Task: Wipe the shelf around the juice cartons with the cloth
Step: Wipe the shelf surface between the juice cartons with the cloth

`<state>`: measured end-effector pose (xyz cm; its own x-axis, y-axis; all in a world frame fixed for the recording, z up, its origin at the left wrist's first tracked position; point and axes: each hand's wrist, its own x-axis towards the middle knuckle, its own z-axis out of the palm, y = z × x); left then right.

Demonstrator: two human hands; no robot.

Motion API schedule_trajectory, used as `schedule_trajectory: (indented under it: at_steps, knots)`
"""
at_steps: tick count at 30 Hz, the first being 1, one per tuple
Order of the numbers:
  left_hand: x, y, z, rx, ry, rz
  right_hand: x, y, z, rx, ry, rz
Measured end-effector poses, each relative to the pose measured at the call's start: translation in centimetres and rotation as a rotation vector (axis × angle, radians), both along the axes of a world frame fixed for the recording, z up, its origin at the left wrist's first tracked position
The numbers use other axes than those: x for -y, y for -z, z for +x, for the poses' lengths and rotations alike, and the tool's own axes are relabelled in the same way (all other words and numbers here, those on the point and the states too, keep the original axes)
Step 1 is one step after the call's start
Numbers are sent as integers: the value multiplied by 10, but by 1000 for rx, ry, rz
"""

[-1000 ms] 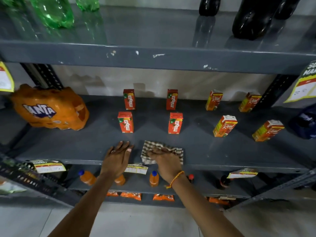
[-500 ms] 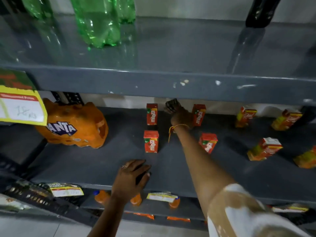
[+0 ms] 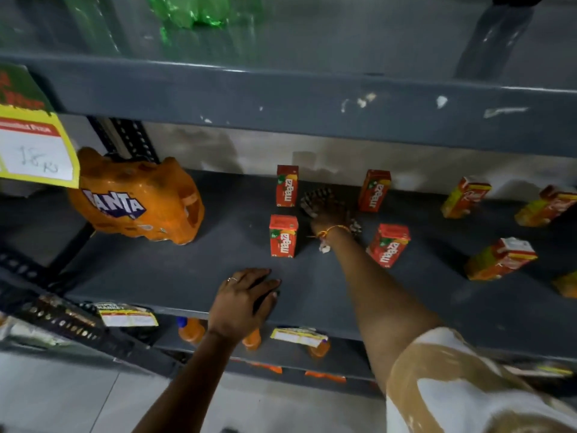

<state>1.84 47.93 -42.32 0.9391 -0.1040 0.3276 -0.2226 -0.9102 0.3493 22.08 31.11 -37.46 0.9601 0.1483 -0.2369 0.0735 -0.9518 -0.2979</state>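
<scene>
Red Maaza juice cartons stand on the grey shelf (image 3: pixel 187 276): back left (image 3: pixel 287 185), front left (image 3: pixel 283 235), back right (image 3: pixel 374 191), front right (image 3: pixel 388 245). My right hand (image 3: pixel 331 214) reaches deep between them and presses the checked cloth (image 3: pixel 315 196) flat on the shelf, blurred by motion. My left hand (image 3: pixel 245 303) lies palm down on the shelf's front edge, fingers spread, holding nothing.
A shrink-wrapped orange Fanta pack (image 3: pixel 137 201) sits at the left. Yellow-and-red juice cartons (image 3: pixel 465 196) (image 3: pixel 501 259) stand to the right. The upper shelf edge (image 3: pixel 312 101) overhangs close above. A yellow price tag (image 3: pixel 34 151) hangs at the left. Small orange bottles (image 3: pixel 190 331) stand on the shelf below.
My right hand went from the shelf's front edge to the back between the cartons with the cloth, then drew slightly forward. My left hand stayed on the front edge. The view moved closer.
</scene>
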Motion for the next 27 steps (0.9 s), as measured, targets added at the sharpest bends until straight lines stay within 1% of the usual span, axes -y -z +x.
schedule_trajectory:
  at_steps: [3, 7, 9, 11, 14, 16, 21, 23, 24, 25, 27]
  knots:
    - [1, -2, -1, -1, 8, 25, -4, 8, -28, 1, 73, 82]
    - [3, -3, -2, -2, 11, 46, 0, -2, -91, 51, 91, 161]
    - [3, -4, -3, -10, 7, 53, 6, 2, -117, -8, 91, 187]
    - [5, -5, -4, -18, 6, 61, 13, 1, -143, -14, 47, 177]
    - [9, -10, -9, -24, -2, 67, 28, -2, -178, 31, -75, 183]
    - [11, -13, -11, -36, -2, 72, 45, -7, -199, 73, -156, 274]
    - [10, -15, -18, -62, 23, 72, 95, -13, -236, -53, -321, 443]
    - [9, -14, -21, -94, 11, 94, 103, -23, -239, -127, -345, 506]
    - [8, -13, -22, -119, 3, 104, 104, -28, -236, -131, -331, 540]
    - [8, -13, -22, -143, -4, 109, 101, -30, -229, -79, -305, 558]
    - [6, -12, -24, -187, -21, 101, 90, -29, -207, 75, -233, 506]
